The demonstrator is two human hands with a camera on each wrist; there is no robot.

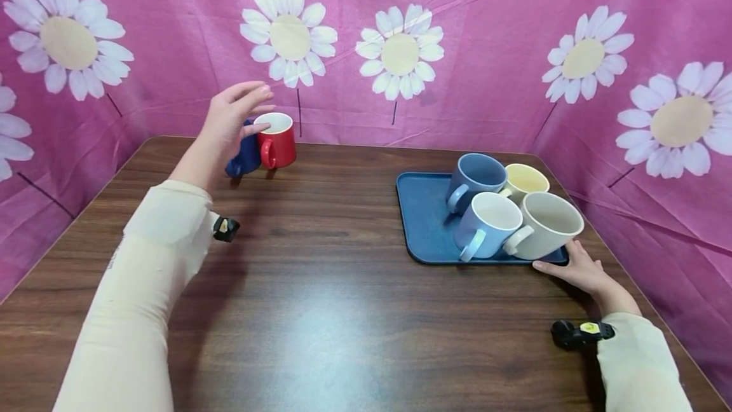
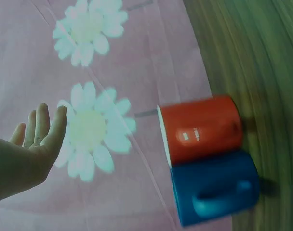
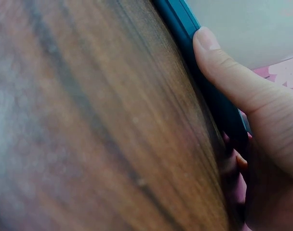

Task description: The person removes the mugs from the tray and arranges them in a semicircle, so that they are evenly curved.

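My left hand is raised at the back left, beside and above a red mug and a dark blue mug. Its fingers are extended and hold nothing; in the left wrist view the hand is apart from both mugs. At the right, my right hand grips the near right corner of a blue tray. The thumb lies along the tray's rim in the right wrist view; the other fingers are mostly hidden. On the tray stand a dark blue-grey mug, a yellow mug, a light blue mug and a cream mug.
The brown wooden table spreads between the two mugs and the tray. A pink cloth with white flowers hangs behind it and along both sides.
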